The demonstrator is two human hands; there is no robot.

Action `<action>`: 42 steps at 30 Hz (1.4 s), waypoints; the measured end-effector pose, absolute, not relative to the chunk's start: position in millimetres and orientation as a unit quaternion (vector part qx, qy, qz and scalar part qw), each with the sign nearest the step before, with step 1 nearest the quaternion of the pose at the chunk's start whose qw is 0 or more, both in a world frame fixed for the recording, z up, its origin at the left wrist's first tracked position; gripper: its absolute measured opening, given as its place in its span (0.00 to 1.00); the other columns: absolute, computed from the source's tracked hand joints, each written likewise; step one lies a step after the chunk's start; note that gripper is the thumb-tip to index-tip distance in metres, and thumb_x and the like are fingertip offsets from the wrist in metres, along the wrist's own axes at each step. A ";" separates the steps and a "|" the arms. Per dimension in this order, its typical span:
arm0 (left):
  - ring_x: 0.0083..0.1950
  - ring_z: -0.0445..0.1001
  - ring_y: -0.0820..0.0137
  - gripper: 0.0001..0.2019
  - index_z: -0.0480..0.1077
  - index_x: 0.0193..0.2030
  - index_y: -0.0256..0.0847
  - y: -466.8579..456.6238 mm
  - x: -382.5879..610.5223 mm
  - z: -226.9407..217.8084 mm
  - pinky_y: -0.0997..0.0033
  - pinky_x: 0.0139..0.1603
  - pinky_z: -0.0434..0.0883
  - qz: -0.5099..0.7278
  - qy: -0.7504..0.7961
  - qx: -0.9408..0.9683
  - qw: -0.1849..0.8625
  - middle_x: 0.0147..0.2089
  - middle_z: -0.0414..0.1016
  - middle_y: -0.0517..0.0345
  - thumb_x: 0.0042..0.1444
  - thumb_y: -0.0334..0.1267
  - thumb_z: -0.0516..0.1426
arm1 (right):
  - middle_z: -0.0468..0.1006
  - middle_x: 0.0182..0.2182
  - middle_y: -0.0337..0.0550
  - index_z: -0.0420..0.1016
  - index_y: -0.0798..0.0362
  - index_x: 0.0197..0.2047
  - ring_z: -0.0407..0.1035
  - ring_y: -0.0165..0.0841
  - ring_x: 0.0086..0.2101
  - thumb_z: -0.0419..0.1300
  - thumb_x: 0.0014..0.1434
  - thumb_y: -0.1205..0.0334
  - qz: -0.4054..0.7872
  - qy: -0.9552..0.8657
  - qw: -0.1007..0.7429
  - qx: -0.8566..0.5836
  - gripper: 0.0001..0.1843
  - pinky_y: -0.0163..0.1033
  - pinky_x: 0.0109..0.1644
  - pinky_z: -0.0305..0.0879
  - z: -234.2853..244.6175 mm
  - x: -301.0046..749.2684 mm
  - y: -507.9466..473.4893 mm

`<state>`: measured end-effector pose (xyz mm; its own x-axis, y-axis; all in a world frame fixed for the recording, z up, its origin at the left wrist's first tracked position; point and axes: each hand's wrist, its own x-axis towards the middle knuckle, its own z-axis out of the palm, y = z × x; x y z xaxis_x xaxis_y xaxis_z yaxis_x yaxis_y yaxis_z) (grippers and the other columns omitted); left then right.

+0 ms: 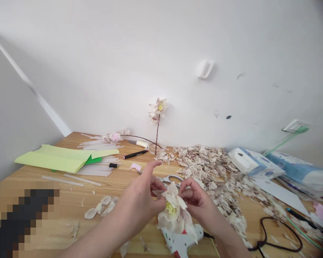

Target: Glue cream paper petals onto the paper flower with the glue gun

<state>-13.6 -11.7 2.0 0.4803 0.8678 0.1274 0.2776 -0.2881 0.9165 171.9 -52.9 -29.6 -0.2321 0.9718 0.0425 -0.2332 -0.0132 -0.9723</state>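
A handmade flower (177, 216) with pale petals and a yellow centre is held up in front of me. My left hand (144, 195) pinches its left side between thumb and fingers, with one finger raised. At the flower's right edge my right hand (195, 199) is closed, its fingertips on a petal. Just below the flower lies a white and red glue gun (174, 242), partly covered by the petals. Behind my hands are the grey handles of a pair of scissors (174, 177). Several loose petals (103, 205) lie left of my left forearm.
A big heap of dried petals (204, 163) spreads across the right. Behind it are tissue packs (254, 163). One finished flower (158, 107) stands upright by the wall. White glue sticks (97, 172), yellow-green paper (56, 157) and a marker (135, 154) lie left. A black cable (263, 229) loops at right.
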 end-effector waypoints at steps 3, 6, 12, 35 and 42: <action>0.37 0.74 0.67 0.32 0.52 0.58 0.49 -11.9 -14.5 1.8 0.63 0.42 0.69 0.331 0.385 0.733 0.452 0.36 0.76 0.60 0.45 0.30 0.56 | 0.80 0.25 0.31 0.62 0.50 0.34 0.70 0.20 0.24 0.67 0.51 0.65 0.604 -0.499 0.496 -0.375 0.15 0.24 0.26 0.60 -30.5 172.3 -53.4; 0.38 0.73 0.67 0.33 0.51 0.59 0.52 -11.9 -15.4 2.3 0.63 0.42 0.69 0.331 0.382 0.733 0.455 0.38 0.76 0.62 0.46 0.32 0.57 | 0.80 0.25 0.31 0.61 0.50 0.33 0.70 0.21 0.25 0.67 0.52 0.64 0.602 -0.497 0.495 -0.381 0.15 0.25 0.26 0.60 -31.0 172.0 -54.0; 0.39 0.73 0.67 0.32 0.52 0.58 0.50 -11.4 -14.4 2.9 0.62 0.43 0.68 0.326 0.381 0.735 0.456 0.38 0.76 0.61 0.46 0.30 0.57 | 0.79 0.25 0.31 0.62 0.50 0.34 0.70 0.21 0.25 0.68 0.50 0.64 0.599 -0.499 0.500 -0.377 0.16 0.25 0.27 0.60 -32.1 171.2 -54.0; 0.37 0.73 0.69 0.32 0.55 0.56 0.48 -7.8 -23.7 3.0 0.66 0.38 0.69 0.278 0.323 0.674 0.603 0.37 0.73 0.59 0.44 0.31 0.60 | 0.79 0.24 0.35 0.61 0.51 0.34 0.68 0.23 0.21 0.67 0.50 0.65 0.653 -0.481 0.470 -0.349 0.16 0.26 0.23 0.60 -38.3 176.3 -53.5; 0.36 0.74 0.67 0.34 0.52 0.58 0.48 -9.0 -21.0 4.4 0.66 0.35 0.69 0.308 0.335 0.668 0.588 0.40 0.75 0.56 0.45 0.33 0.61 | 0.79 0.26 0.35 0.63 0.50 0.34 0.69 0.23 0.23 0.67 0.51 0.66 0.634 -0.482 0.489 -0.356 0.15 0.26 0.26 0.60 -38.5 175.9 -52.5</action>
<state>-21.0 -9.0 4.4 0.5861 0.8100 0.0178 0.0849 -0.0832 0.9929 175.9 -52.5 -38.5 -0.2694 0.9628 0.0205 -0.2771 -0.0571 -0.9592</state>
